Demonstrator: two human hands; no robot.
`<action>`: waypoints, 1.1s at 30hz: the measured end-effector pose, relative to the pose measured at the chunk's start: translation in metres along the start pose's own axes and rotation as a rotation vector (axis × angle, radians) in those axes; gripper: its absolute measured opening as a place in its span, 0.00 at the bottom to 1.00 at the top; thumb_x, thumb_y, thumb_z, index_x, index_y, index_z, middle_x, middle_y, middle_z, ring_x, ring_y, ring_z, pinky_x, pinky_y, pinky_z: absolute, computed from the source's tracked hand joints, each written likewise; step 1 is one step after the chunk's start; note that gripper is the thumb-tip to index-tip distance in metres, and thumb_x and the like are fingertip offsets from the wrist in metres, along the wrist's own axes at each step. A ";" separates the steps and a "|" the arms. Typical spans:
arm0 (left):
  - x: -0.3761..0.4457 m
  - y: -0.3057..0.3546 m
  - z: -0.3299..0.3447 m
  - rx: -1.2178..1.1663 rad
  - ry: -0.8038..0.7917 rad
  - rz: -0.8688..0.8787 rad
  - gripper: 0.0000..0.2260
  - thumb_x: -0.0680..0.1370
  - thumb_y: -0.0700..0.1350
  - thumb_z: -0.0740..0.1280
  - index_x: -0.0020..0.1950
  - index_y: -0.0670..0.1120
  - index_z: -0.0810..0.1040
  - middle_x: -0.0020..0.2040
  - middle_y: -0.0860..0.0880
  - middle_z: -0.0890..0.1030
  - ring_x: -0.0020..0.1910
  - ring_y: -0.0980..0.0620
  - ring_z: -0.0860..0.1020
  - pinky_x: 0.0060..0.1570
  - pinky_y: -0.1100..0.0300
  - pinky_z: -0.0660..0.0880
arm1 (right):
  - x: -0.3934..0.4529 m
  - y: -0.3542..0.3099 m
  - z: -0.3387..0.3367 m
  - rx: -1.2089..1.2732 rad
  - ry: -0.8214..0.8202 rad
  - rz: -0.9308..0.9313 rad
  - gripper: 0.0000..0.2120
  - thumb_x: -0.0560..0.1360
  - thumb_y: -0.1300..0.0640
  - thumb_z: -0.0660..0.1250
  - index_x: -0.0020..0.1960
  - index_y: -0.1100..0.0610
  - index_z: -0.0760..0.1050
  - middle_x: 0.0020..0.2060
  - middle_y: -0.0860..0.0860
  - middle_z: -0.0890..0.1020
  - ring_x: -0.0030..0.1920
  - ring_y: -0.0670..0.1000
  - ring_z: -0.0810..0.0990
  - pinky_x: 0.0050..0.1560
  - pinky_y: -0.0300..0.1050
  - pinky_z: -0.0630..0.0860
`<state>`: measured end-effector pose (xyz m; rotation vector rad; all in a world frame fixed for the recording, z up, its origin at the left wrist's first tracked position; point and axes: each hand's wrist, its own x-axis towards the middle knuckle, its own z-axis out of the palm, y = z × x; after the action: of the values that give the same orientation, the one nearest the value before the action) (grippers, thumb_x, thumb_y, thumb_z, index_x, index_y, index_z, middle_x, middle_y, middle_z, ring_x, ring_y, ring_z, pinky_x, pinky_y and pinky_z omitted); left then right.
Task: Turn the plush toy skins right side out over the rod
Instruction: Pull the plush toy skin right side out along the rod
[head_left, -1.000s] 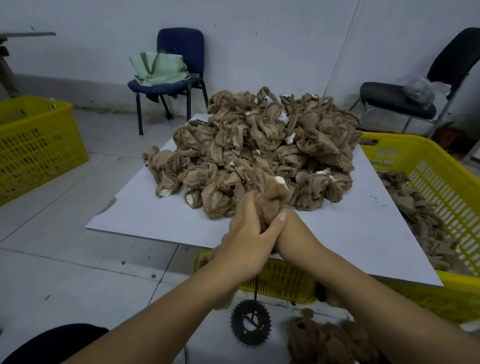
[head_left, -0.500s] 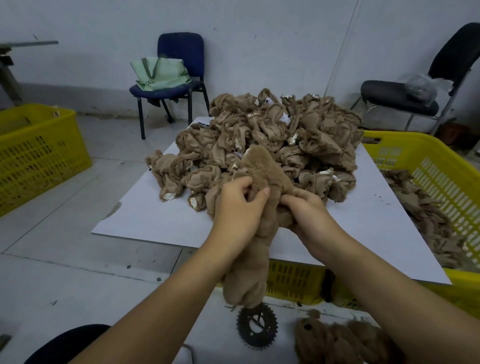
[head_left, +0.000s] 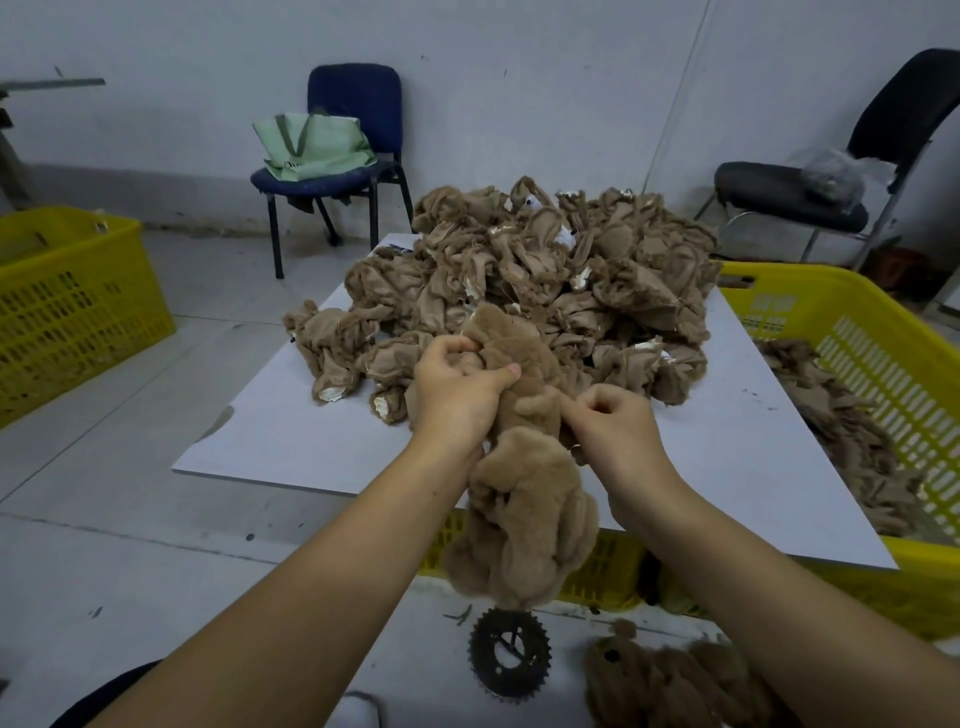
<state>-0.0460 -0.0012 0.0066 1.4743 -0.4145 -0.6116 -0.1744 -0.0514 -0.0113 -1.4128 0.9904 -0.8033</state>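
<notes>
Head view, hands: the left hand (head_left: 457, 387) grips the upper part of a fuzzy brown plush skin (head_left: 524, 478), fingers curled into the fabric and thumb laid across it; the right hand (head_left: 618, 431) pinches the skin's right side, fingers curled tight on a fold.
Head view, held skin: fur side out, it hangs upright between the two hands, its top against the near edge of the heap and its bunched lower end above a toothed metal disc (head_left: 510, 657) on the floor.
Head view, rod: hidden; whether it runs inside the skin cannot be told.
Head view, heap: a pile of inside-out skins (head_left: 545, 280), smooth tan backing outward with white patches showing, lies on a white board (head_left: 727, 457).
Head view, support: the board rests on a yellow crate (head_left: 841, 332), whose open right part holds more tan skins (head_left: 852, 431).
Head view, floor near right: a furry brown skin pile (head_left: 670, 680) lies just beside the disc.
Head view, left background: a second yellow crate (head_left: 67, 306) stands on the grey floor, well apart from the board.
Head view, back wall: a blue chair (head_left: 358, 104) carries a pale green bag (head_left: 311, 145); at far right a black chair (head_left: 789, 197) bears a clear plastic bag (head_left: 836, 171).
</notes>
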 end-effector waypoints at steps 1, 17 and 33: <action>0.000 -0.003 0.002 -0.002 0.019 -0.016 0.16 0.72 0.36 0.77 0.52 0.49 0.74 0.49 0.47 0.81 0.45 0.49 0.82 0.39 0.57 0.81 | -0.001 -0.002 0.001 -0.002 -0.044 0.000 0.22 0.77 0.48 0.71 0.35 0.65 0.73 0.31 0.59 0.74 0.35 0.54 0.74 0.37 0.43 0.74; -0.007 -0.012 0.008 0.187 0.028 0.189 0.15 0.78 0.30 0.65 0.48 0.50 0.81 0.39 0.53 0.78 0.35 0.61 0.75 0.36 0.66 0.74 | -0.009 -0.027 -0.019 -0.530 -0.327 -0.178 0.08 0.66 0.55 0.75 0.45 0.51 0.84 0.40 0.46 0.85 0.42 0.45 0.83 0.49 0.50 0.83; -0.020 0.001 -0.032 1.006 -0.379 0.907 0.10 0.84 0.47 0.61 0.49 0.49 0.81 0.44 0.59 0.77 0.48 0.56 0.74 0.60 0.49 0.63 | -0.011 -0.030 -0.027 -0.723 -0.126 -0.511 0.08 0.72 0.55 0.71 0.50 0.52 0.85 0.42 0.45 0.85 0.44 0.45 0.82 0.47 0.52 0.81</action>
<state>-0.0419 0.0367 0.0078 1.8366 -1.7525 0.1238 -0.1999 -0.0532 0.0221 -2.3751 0.8633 -0.7298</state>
